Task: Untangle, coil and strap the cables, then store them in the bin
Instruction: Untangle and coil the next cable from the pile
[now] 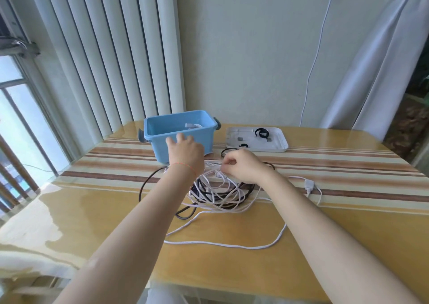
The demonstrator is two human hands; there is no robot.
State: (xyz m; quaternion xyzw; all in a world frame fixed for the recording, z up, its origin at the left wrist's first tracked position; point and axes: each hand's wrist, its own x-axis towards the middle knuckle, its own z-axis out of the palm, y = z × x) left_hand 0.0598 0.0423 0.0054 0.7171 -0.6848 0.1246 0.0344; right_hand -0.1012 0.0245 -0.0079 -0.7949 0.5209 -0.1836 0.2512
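The right hand has its fingers curled and pinches a thin white cable at the top of the messy pile, likely to hold that strand so it can be pulled free. Right under the pinch lies the tangled heap of thin white and black cables, all looped over each other on the shiny yellow wooden table. One thick white cable runs out of the heap toward the person in a long loose curve. Just to the left of the pinch is the left hand, its fingers spread and holding nothing, reaching toward the blue plastic bin. The bin stands just beyond the pinch and already has some white cable inside. Beyond the pinch and to its right sits a flat white tray with black loop straps, kept near for tying coils. The heap is still tangled, so most of the job is left.
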